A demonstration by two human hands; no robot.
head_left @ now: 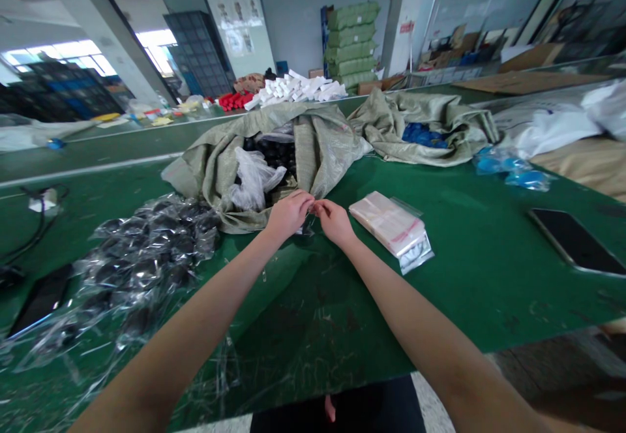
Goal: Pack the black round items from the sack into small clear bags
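My left hand (pixel 291 212) and my right hand (pixel 334 219) meet over the table, fingers pinched together at the edge of a small clear plastic bag (pixel 307 228). Something dark shows in the bag below my fingers, mostly hidden by them. Just behind my hands lies an open woven sack (pixel 327 146) holding black pieces (pixel 281 152) and a crumpled clear bag (pixel 254 179). To the left spreads a pile of black rounded pieces in clear bags (pixel 154 244). A stack of flat clear bags (pixel 388 221) lies right of my right hand.
A second woven sack (pixel 376 123) with blue pieces (pixel 424 135) sits at the back right, near several bagged blue items (pixel 513 167). One phone (pixel 580 240) lies at the right, another dark phone (pixel 42 299) at the left by a cable (pixel 36 224). White pieces (pixel 296 89) are heaped behind.
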